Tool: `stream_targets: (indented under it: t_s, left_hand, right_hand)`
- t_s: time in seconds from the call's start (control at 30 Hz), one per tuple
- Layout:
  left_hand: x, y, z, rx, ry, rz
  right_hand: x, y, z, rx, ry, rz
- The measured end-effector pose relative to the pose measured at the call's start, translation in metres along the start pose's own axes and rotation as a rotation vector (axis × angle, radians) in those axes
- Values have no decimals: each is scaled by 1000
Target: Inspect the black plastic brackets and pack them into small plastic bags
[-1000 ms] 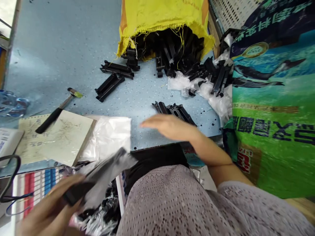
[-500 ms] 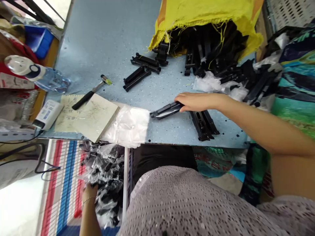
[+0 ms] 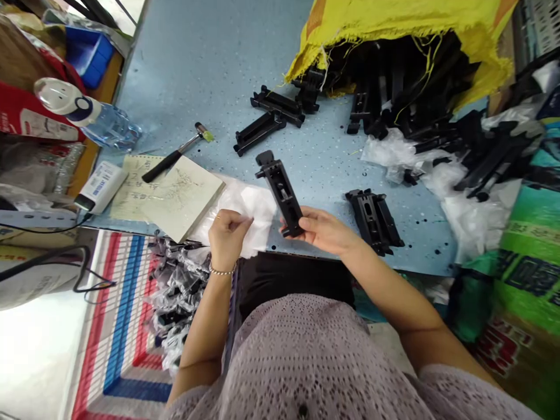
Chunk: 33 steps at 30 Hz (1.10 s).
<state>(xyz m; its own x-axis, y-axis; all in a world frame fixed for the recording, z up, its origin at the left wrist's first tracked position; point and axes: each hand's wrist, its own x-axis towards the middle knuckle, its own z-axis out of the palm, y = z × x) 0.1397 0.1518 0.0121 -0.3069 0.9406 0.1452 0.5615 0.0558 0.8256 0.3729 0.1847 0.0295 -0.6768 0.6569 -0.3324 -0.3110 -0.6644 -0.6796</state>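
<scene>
My right hand (image 3: 321, 228) grips the lower end of a black part (image 3: 282, 189), which is lifted and tilted over the table's front edge. My left hand (image 3: 228, 236) is pinched at the stack of clear plastic bags (image 3: 256, 204); the fingertips seem to be on the top bag. Right of my right hand, two black parts (image 3: 375, 221) lie side by side. Farther back, more black parts (image 3: 276, 106) rest on the blue table (image 3: 196, 64).
A yellow sack (image 3: 394, 20) spills black parts at the back right, beside crumpled plastic (image 3: 389, 153). At left are a hammer (image 3: 168, 164), cardboard (image 3: 186, 195), a white box (image 3: 101, 185) and a bottle (image 3: 94, 116). Below stands a striped basket (image 3: 120, 315) with bagged parts.
My left hand has come up from the basket to the plastic bags. My right hand has raised the black part off the table and turned it more upright. The view has shifted slightly.
</scene>
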Motion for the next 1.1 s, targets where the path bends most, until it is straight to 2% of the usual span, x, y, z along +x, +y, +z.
stream_targets:
  t_s: [0.1,0.2,0.27,0.3,0.37,0.43,0.5,0.57,0.67,0.73,0.83,0.9,0.93,1.0,1.1]
  left_hand:
    - [-1,-2,-4,-52,-33,-104]
    - [-1,-5,-9,-319,-115,-232]
    - [0,-9,-15,-524,-92,-304]
    - [0,-11,-19,-557,-41,-298]
    - [-1,-13,-28,-411,81,-158]
    - [-3,-13,-34,-96,104,76]
    - [-6,-10,-37,173,-18,252]
    - [-8,-6,-37,281,-156,295]
    - [-8,-4,-35,269,-222,226]
    - [-9,-6,-33,249,-243,203]
    - [-15,-10,-30,264,-239,253]
    - [-23,-10,-26,302,-236,329]
    - [-28,-8,-23,312,-258,393]
    - [-38,-4,-18,285,-368,557]
    - [-46,7,-8,156,-550,723]
  right_hand:
    - [22,15,12,89,-89,63]
    - [43,25,13,129,-33,47]
    - [47,26,8,146,6,30]
    - [47,26,5,147,14,26]
    - [43,24,0,133,33,19]
    - [35,22,-2,100,78,-3]
    - [24,21,-2,49,140,-64]
    - [9,20,-1,-31,128,-110]
    - [-14,20,-4,-201,9,-51]
    - [-26,21,-9,-335,-5,46]
    - [-34,25,-17,-575,101,112]
    - [-33,29,-19,-713,211,74]
    - [-30,31,-18,-728,266,43]
    - [-22,37,-11,-595,299,21]
    - [-12,47,13,-338,218,17]
